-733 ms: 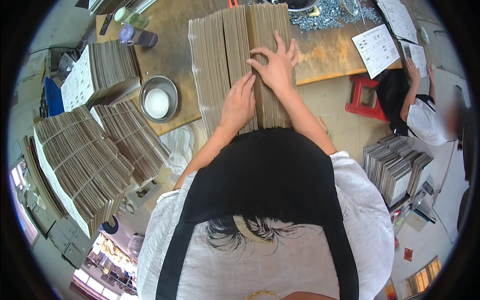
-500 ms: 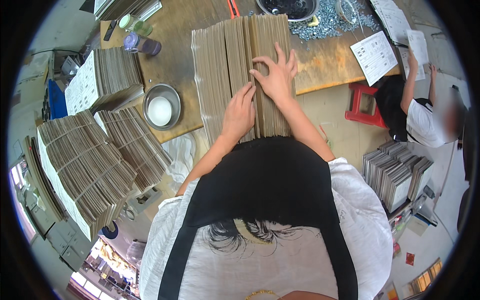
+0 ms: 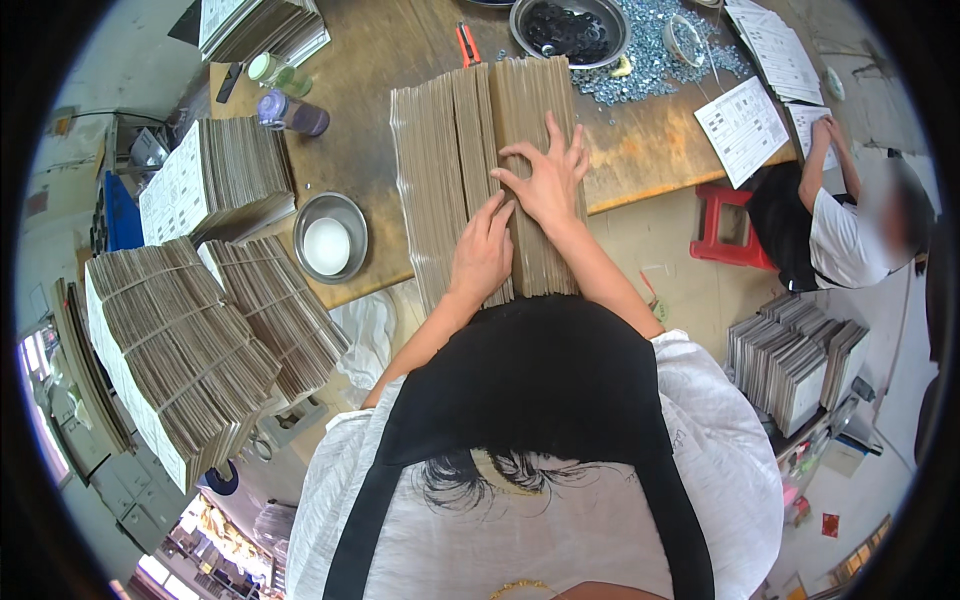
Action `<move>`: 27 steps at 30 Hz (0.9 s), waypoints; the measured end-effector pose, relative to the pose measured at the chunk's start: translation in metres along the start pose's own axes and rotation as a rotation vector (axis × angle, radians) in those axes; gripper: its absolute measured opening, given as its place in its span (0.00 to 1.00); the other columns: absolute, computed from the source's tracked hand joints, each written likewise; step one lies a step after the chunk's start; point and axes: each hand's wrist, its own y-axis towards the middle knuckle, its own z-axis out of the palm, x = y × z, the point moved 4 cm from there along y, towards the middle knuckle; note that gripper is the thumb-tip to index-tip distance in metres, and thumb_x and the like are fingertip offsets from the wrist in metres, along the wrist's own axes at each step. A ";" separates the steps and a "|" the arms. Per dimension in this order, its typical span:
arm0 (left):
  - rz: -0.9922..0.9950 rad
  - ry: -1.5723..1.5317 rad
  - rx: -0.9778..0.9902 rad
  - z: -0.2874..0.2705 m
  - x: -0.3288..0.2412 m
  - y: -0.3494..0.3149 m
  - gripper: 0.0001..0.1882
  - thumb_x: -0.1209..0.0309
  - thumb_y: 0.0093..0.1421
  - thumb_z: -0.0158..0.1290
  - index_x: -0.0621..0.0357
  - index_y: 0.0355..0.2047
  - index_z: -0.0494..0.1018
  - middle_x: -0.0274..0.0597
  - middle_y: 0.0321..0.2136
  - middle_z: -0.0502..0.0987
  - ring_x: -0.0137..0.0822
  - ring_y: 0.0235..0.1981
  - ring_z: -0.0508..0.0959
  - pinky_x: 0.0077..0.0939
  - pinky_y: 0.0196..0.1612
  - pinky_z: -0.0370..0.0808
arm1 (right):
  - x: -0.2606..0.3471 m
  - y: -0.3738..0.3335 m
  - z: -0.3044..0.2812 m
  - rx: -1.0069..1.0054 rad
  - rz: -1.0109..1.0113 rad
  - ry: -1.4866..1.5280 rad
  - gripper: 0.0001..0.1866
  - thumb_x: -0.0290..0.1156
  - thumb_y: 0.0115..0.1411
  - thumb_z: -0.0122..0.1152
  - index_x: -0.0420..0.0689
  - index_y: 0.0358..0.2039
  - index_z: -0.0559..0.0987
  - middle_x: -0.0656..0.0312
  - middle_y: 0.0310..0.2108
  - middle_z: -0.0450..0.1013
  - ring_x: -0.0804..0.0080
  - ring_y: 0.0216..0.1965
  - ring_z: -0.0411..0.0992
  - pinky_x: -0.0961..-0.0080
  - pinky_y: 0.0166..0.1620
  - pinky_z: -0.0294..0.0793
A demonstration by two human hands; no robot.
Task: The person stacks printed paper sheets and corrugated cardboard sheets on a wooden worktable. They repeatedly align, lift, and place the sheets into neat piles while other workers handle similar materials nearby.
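A long block of brown cardboard sheets (image 3: 432, 170) stands on edge in front of me, its near end against my black apron. Narrow gaps split it into sections. My left hand (image 3: 482, 250) rests on the sheet edges by the right-hand gap, fingers stretched out together. My right hand (image 3: 550, 185) lies on the right section with its fingers spread. Its thumb and index finger arch toward that gap, apart from each other, with nothing seen between them.
A steel bowl with a white bowl (image 3: 327, 246), bottles (image 3: 292, 113) and a red cutter (image 3: 467, 45) lie around. Metal pieces (image 3: 650, 50) sit by a pan (image 3: 570, 28). Strapped bundles (image 3: 180, 340) stand left. Right are a red stool (image 3: 728, 228) and a co-worker (image 3: 850, 225).
The view has tilted, so the table sits lower in the picture. My hands stay on the cardboard with nearly the same pose. The co-worker's hands have come together over the papers.
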 end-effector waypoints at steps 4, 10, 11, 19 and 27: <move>-0.018 -0.014 -0.010 0.004 0.005 -0.002 0.25 0.80 0.59 0.52 0.63 0.58 0.68 0.53 0.60 0.68 0.55 0.58 0.72 0.43 0.59 0.72 | -0.004 0.000 0.001 0.012 0.007 -0.013 0.18 0.53 0.47 0.76 0.67 0.39 0.85 0.55 0.73 0.50 0.33 0.74 0.33 0.32 0.69 0.31; -0.033 -0.022 -0.011 0.002 0.008 -0.003 0.24 0.80 0.59 0.52 0.63 0.58 0.68 0.53 0.60 0.68 0.56 0.58 0.72 0.43 0.59 0.72 | -0.001 0.001 -0.002 0.014 0.011 0.024 0.16 0.49 0.49 0.75 0.67 0.40 0.85 0.54 0.74 0.49 0.33 0.74 0.33 0.32 0.69 0.31; -0.032 -0.026 -0.009 0.002 0.007 -0.002 0.24 0.80 0.59 0.52 0.62 0.58 0.68 0.53 0.60 0.68 0.56 0.58 0.72 0.43 0.59 0.72 | -0.003 0.000 -0.001 -0.012 0.015 0.063 0.15 0.47 0.50 0.75 0.67 0.39 0.85 0.54 0.74 0.48 0.33 0.74 0.33 0.32 0.69 0.31; -0.021 0.000 -0.012 0.000 0.002 -0.001 0.23 0.81 0.58 0.52 0.65 0.55 0.70 0.55 0.58 0.69 0.57 0.55 0.74 0.43 0.56 0.74 | 0.003 -0.001 0.002 0.011 -0.012 -0.053 0.16 0.48 0.49 0.75 0.67 0.39 0.84 0.52 0.74 0.47 0.30 0.73 0.32 0.30 0.68 0.30; -0.011 -0.008 -0.009 -0.001 0.003 -0.001 0.22 0.81 0.58 0.52 0.66 0.55 0.70 0.55 0.58 0.69 0.56 0.56 0.74 0.43 0.57 0.74 | 0.004 0.000 0.001 0.012 0.002 -0.004 0.18 0.50 0.45 0.78 0.67 0.38 0.84 0.52 0.74 0.47 0.31 0.74 0.32 0.30 0.68 0.31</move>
